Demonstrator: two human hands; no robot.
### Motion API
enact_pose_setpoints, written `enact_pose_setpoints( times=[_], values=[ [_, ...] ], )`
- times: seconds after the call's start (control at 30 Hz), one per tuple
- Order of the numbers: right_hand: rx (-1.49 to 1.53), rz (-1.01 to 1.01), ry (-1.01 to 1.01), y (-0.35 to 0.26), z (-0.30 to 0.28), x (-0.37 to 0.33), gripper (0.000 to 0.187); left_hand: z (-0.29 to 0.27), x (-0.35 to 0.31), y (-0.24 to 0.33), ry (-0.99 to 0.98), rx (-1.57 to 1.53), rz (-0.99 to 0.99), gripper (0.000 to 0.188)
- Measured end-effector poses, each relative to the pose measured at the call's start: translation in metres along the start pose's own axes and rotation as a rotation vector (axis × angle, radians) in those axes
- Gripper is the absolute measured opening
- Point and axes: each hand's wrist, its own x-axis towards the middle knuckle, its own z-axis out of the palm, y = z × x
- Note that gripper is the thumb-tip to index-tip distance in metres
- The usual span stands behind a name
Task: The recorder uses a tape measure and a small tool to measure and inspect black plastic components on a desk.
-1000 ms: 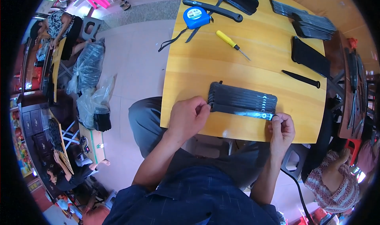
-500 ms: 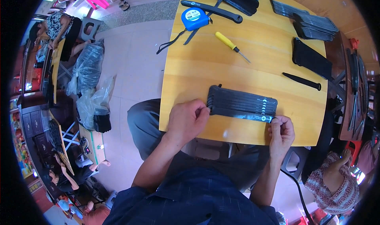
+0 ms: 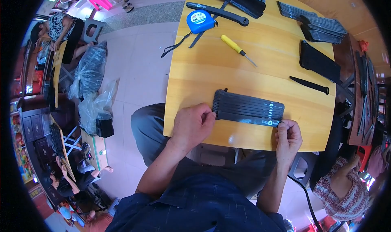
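A stack of folded black straps [image 3: 244, 105] with small white printed marks lies overlapped in rows near the table's front edge. Its nearest strap stretches between my two hands. At the left end, my left hand [image 3: 194, 124] pinches the strap between thumb and bent forefinger. My right hand [image 3: 288, 135] grips the right corner of the same strap, thumb against curled fingers. Beyond the stack lies a yellow-handled screwdriver [image 3: 233, 44], its tip toward me. Further back, a blue tape measure [image 3: 200, 21] rests beside a single black strap [image 3: 222, 14].
Along the wooden table's [image 3: 191, 77] right side lie a pile of straps [image 3: 321, 26], a flat black bundle [image 3: 319, 62] and one loose strap [image 3: 309, 85]. Another black bundle [image 3: 234, 0] sits at the back. Plastic bags [image 3: 91, 71] stand on the floor to the left, near people at other tables.
Both hands stay at the ends of the nearest strap. The shine along that strap has faded a little; otherwise the table looks the same.
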Motion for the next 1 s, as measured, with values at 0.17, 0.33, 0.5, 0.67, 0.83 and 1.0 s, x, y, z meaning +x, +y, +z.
enact_pose_setpoints(
  times=[0.17,0.33,0.5,0.67,0.83,1.0],
  values=[
    [-0.011,0.011,-0.001,0.0002,-0.0001,0.0008,0.007,-0.0005,0.0000,0.0003,-0.004,0.011,-0.018,0.018],
    [-0.034,0.023,-0.004,-0.0011,-0.0010,0.0006,0.007,-0.0014,0.0001,0.0024,-0.012,0.016,-0.022,0.019],
    [-0.068,-0.010,-0.016,0.0051,-0.0040,0.0016,0.006,-0.0005,-0.0002,0.0022,0.002,0.028,0.002,0.018],
    [-0.057,0.002,-0.025,0.0020,-0.0034,0.0013,0.006,0.0036,-0.0006,-0.0026,0.045,0.020,0.062,0.019],
    [-0.091,-0.003,-0.011,0.0068,-0.0042,0.0020,0.004,0.0068,-0.0008,-0.0056,0.085,0.022,0.090,0.018],
    [-0.124,-0.002,-0.007,0.0013,-0.0015,0.0022,0.005,0.0061,-0.0014,-0.0035,0.080,0.003,0.080,0.016]
  ],
)
